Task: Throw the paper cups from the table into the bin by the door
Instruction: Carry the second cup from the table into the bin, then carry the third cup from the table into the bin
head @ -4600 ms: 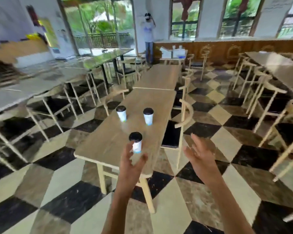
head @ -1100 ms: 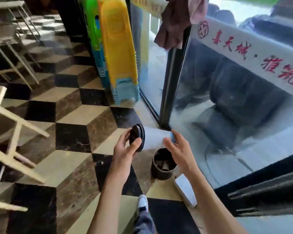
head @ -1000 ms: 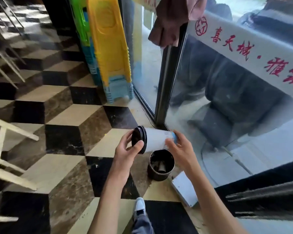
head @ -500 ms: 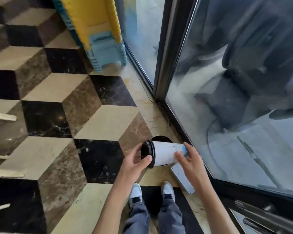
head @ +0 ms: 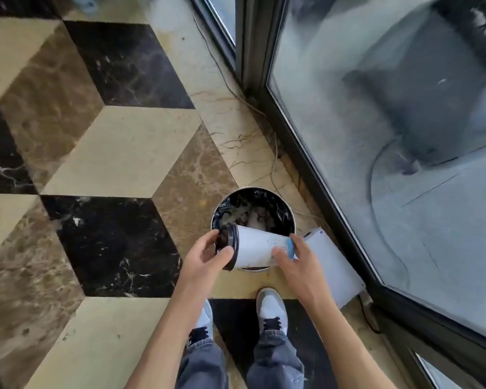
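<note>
The floor is smooth, shiny stone in cream, brown and black diamond shapes. On the right stands a big glass door with a dark frame. Near it on the floor sits a round bin lined with a crinkly black bag, with trash inside. A flat white board lies just right of the bin. Two grey shoes stand near. A white paper cup with a black lid lies sideways over the bin's near edge. The left hand grips the lid end, and the right hand pinches the blue bottom end.
</note>
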Motion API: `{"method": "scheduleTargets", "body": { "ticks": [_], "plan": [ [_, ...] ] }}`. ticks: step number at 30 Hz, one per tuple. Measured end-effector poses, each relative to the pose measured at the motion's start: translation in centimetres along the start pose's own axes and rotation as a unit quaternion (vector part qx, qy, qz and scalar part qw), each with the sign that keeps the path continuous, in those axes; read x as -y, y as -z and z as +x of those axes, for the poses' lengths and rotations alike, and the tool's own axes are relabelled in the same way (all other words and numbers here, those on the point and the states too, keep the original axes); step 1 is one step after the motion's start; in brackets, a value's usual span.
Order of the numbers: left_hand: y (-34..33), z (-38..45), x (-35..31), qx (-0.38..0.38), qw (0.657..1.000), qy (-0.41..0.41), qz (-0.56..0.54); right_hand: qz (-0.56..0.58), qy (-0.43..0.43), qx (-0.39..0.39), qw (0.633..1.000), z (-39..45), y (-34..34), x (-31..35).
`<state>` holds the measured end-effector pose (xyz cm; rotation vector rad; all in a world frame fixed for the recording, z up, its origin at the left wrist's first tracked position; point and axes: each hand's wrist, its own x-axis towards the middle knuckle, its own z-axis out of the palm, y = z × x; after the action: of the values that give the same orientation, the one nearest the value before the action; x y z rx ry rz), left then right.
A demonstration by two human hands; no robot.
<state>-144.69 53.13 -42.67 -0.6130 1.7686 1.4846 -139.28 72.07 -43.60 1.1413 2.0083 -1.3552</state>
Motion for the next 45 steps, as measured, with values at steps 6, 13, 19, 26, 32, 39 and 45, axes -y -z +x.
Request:
{"method": "scheduleTargets", "body": {
  "ticks": [6,13,19,26,32,39,45],
  "plan": [
    [-1.0,6.0,3.3,0.001,1.000,0.021,0.019,-0.002,-0.013,0.006,1.000,6.0,-2.3,-3.3],
    [-0.7,7.0,4.1,-0.016,1.000,0.018,0.018,0.011,-0.001,0.014,1.000,7.4,-3.1,-3.0],
    [0.3,4.1,1.6,-0.036,0.999,-0.001,0.017,0.028,0.038,0.009,0.999,4.3,-1.3,0.1],
    [3.2,-3.2,-6.0,-0.050,0.996,-0.078,-0.007,0.026,0.118,-0.006,0.993,-2.6,2.6,8.9],
    [7.2,-14.4,-17.2,-0.048,0.980,-0.193,-0.029,0.047,0.247,-0.030,0.968,-14.2,7.2,20.7],
    [12.3,-31.9,-30.1,-0.061,0.934,-0.351,-0.037,0.106,0.369,-0.023,0.923,-32.1,12.1,34.4],
    [16.6,-43.9,-34.3,-0.115,0.887,-0.443,-0.059,0.080,0.473,-0.024,0.877,-43.7,13.7,40.2]
  ]
}}
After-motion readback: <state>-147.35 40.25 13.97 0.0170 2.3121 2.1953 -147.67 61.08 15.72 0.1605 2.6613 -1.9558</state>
